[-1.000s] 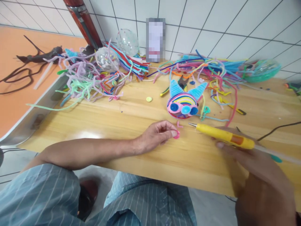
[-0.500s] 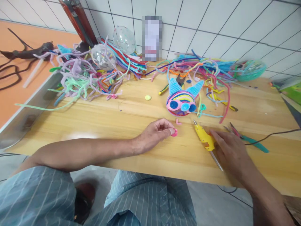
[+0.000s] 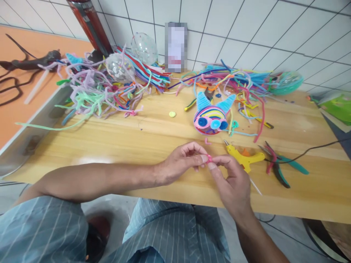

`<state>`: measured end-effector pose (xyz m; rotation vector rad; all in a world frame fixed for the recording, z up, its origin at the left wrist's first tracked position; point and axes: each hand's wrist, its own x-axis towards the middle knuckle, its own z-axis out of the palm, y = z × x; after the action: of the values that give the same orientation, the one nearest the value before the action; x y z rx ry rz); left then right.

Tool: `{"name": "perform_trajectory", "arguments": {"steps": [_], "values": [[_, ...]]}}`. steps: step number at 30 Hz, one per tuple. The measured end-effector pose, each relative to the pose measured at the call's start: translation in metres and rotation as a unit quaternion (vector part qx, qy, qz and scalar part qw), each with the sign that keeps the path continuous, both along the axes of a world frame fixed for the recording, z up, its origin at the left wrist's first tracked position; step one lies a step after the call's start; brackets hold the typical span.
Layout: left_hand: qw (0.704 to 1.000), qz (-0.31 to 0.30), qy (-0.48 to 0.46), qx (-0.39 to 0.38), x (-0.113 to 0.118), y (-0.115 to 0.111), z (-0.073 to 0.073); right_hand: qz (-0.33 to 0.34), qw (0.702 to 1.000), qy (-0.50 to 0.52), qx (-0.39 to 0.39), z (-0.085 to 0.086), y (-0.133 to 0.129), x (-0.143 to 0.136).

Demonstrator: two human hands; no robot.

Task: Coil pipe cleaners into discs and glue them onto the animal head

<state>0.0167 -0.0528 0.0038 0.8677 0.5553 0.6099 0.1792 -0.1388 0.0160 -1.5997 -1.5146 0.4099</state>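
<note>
we have a pale wood table before us, its grain running left to right, with a patch of light shining at the near left. over its near middle, our left hand and right hand meet, the thumb and forefinger of each closed in a pinch on a small pink piece. just right of them lies a yellow glue gun, and farther right the pliers. a pink scrap lies just beyond our fingers, and past it sits a cat head with blue ears. along the far side we see pipe cleaners, a tangle at the left and a bundle at the right. between them a phone leans on the wall, white tile with dark joints. at the far left, an orange surface carries a black cord. below the near edge we see grey floor.
</note>
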Motion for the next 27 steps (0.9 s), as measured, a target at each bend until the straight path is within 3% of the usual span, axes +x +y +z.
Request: {"name": "perform_trajectory", "arguments": {"steps": [5, 16, 21, 27], "values": [[0.999, -0.018, 0.013, 0.045, -0.003, 0.001, 0.001, -0.016, 0.999, 0.031, -0.013, -0.007, 0.002, 0.007], [0.978, -0.047, 0.070, 0.191, -0.006, 0.003, 0.001, 0.000, 0.999, -0.028, -0.040, 0.009, 0.002, 0.009], [0.975, -0.065, 0.070, 0.198, -0.006, 0.004, 0.001, 0.009, 0.999, -0.020, -0.048, 0.009, 0.001, 0.010], [0.985, -0.079, 0.043, 0.148, -0.005, 0.005, 0.000, 0.020, 0.999, -0.036, -0.012, 0.008, 0.003, 0.007]]}}
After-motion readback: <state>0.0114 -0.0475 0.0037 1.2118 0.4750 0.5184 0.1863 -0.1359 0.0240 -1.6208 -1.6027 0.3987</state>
